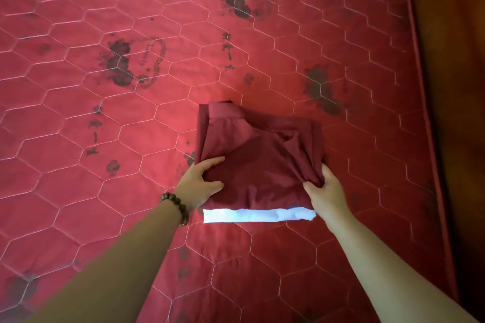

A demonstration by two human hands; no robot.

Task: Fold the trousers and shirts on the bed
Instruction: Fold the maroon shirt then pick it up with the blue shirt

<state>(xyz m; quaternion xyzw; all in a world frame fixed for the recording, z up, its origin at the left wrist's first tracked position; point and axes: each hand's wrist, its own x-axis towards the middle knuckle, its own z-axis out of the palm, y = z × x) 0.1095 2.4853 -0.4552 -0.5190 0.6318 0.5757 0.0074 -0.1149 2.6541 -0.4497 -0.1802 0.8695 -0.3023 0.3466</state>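
Bedding: red quilted mattress [105, 191] is stretching under everything, hexagon stitching and dark floral prints, soft and matte.

Nearest: we are seeing two bare forearms reaching forward, a beaded bracelet [176, 208] of dark round beads sitting on the left wrist.

White garment: a folded white piece [258, 215] is peeking out as a thin flat strip along the near edge, under the maroon bundle.

Left hand: left hand [200, 183] is gripping the near-left corner of the cloth, thumb on top, other fingers curled beneath.

Right hand: right hand [325, 190] is pinching the near-right corner, fabric bunching at the fingertips.

Maroon garment: folded maroon garment [259, 149] is lying on top of the white one, right of the bed's middle, a rough square of soft, creased cloth; whether shirt or trousers we cannot tell.

Key relation: the bundle is running straight away from both hands, each equally close to its corner, so we are judging the coming move as a shared lift or fold forward.

Far side: wooden bed frame [456, 86] is edging the right.
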